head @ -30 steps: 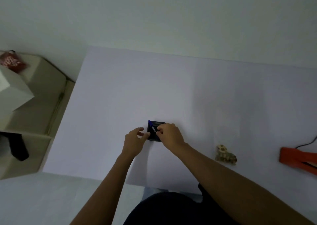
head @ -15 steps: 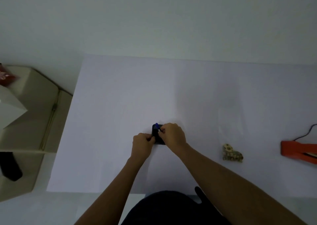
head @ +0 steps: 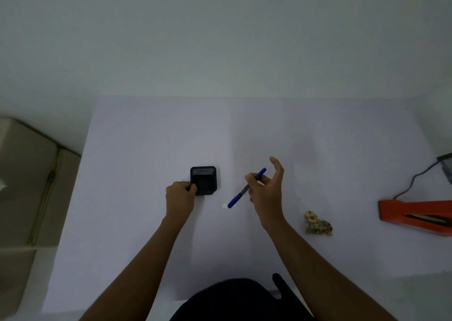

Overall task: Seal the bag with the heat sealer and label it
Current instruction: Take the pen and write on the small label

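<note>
A black square holder (head: pixel 204 180) stands on the white table (head: pixel 146 149), and my left hand (head: pixel 179 197) grips its near-left corner. My right hand (head: pixel 266 188) is to the right of the holder and holds a blue pen (head: pixel 245 189) tilted, its lower end pointing at a small white label (head: pixel 224 206) that lies on the table. A clear bag with tan pieces in its bottom (head: pixel 316 224) lies flat further right; its clear upper part is barely visible. The orange heat sealer (head: pixel 415 214) sits at the right edge, its black cable (head: pixel 413 181) running back.
A beige box-like unit (head: pixel 27 181) stands off the table's left edge. A dark object (head: pixel 446 166) shows at the far right edge. My dark clothing (head: pixel 239 298) fills the bottom middle, at the table's near edge.
My right hand has drawn the blue pen out of the black holder and moved it right. My left hand has stayed at the holder. The view has shifted slightly.
</note>
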Tool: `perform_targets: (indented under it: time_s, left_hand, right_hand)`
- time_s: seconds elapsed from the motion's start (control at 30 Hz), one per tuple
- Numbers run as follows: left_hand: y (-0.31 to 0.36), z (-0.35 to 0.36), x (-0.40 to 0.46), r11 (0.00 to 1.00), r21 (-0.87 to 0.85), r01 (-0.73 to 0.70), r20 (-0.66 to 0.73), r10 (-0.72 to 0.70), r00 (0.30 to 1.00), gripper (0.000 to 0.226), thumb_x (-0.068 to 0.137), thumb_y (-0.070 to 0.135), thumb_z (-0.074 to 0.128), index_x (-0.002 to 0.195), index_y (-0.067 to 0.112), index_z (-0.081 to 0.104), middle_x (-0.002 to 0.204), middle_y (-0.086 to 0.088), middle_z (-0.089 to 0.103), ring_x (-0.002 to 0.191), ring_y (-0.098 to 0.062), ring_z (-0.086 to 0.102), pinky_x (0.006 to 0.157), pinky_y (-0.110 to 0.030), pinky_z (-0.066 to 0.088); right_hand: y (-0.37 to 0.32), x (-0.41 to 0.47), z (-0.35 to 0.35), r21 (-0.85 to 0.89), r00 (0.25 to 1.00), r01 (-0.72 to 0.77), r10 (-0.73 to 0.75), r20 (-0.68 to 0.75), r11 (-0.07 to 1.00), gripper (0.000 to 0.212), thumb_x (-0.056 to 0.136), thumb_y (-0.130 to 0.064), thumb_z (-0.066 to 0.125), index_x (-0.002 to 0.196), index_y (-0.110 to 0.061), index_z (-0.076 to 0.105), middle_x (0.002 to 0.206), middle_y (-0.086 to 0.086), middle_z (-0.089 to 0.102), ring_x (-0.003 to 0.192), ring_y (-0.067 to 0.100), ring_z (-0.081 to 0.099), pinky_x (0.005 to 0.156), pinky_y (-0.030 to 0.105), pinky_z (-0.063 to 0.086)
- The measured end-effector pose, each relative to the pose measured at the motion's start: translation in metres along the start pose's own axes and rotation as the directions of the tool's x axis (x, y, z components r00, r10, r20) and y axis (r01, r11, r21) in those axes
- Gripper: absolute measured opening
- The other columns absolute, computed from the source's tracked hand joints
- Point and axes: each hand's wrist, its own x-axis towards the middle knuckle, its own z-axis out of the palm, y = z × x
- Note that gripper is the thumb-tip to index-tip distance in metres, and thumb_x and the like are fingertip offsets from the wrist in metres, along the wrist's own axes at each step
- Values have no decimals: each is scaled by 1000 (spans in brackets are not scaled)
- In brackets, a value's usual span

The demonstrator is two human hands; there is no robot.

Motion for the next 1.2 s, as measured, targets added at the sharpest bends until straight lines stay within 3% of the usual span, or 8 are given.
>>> perform_targets:
  time_s: [0.17, 0.27, 0.4, 0.47, 0.67, 0.8, 1.07, 1.2]
  left_hand:
    - [4, 0, 3, 999, 37, 20, 17, -21, 1000, 29, 91, 14, 62, 68, -2, 69, 60, -14, 65, 55, -28, 61, 55, -35, 50]
    - [10, -3, -3, 997, 68, 32, 6, -33, 999, 27, 93, 27, 62, 98, 2, 71, 86, -8, 70, 81, -29, 68, 71, -36, 52]
    - [18, -13, -14, 997, 75, -15, -50, 18, 999, 48, 93, 38, 62, 132, 11, 54, 123, -9, 61, 106, -25, 62, 90, -41, 53]
    - [26, -15, -21, 996, 4, -92, -71, 92, 993, 46, 93, 32, 65, 132, 11, 53, 126, -10, 57, 109, -24, 59, 90, -38, 52]
    - [48, -19, -41, 967, -107, -231, -55, 226, 972, 38, 90, 18, 69, 125, 10, 57, 122, -10, 58, 103, -14, 54, 84, -22, 45]
    - [53, -17, -43, 961, -120, -251, -4, 252, 968, 35, 90, 17, 69, 122, 8, 58, 116, -10, 60, 96, -13, 55, 77, -7, 40]
    - [62, -23, -43, 938, -180, -297, -12, 300, 954, 23, 91, 18, 67, 113, 11, 63, 101, 1, 64, 86, -11, 61, 77, -17, 49]
    - [64, -26, -44, 928, -188, -323, -5, 328, 945, 19, 92, 18, 65, 111, 14, 64, 94, 5, 64, 84, -3, 61, 72, -7, 46]
  right_hand:
    - [5, 1, -4, -5, 999, -31, 31, 21, 1000, 72, 94, -9, 64, 148, -39, 27, 86, 16, 74, 48, 16, 50, 48, 26, 48]
    - [5, 1, -1, -28, 999, -20, 21, 46, 999, 67, 96, -16, 63, 148, -38, 27, 85, 16, 74, 46, 14, 48, 44, 25, 45]
    - [2, 3, 3, -48, 994, -12, 17, 109, 999, 26, 96, -21, 62, 121, -21, 55, 80, 17, 72, 43, 12, 44, 39, 22, 39]
    - [2, 5, 5, -25, 991, -47, 49, 126, 999, 16, 96, -22, 63, 108, -13, 59, 78, 17, 72, 42, 13, 40, 38, 22, 34]
    - [0, 4, 11, -24, 979, -123, 126, 158, 992, 24, 96, -29, 61, 120, -30, 64, 74, 10, 66, 49, 12, 42, 42, 23, 32]
    - [1, 5, 13, 22, 972, -181, 175, 156, 983, 17, 97, -31, 59, 107, -19, 67, 74, 11, 62, 49, 17, 31, 44, 25, 26]
    - [0, 11, 8, 365, 881, -453, 346, 323, 813, 27, 99, -22, 47, 111, -11, 69, 101, 15, 72, 54, 14, 47, 48, 24, 29]
    - [1, 10, 8, 349, 857, -480, 344, 384, 805, 16, 92, -16, 49, 96, -14, 65, 101, 19, 70, 58, 17, 48, 50, 28, 25]
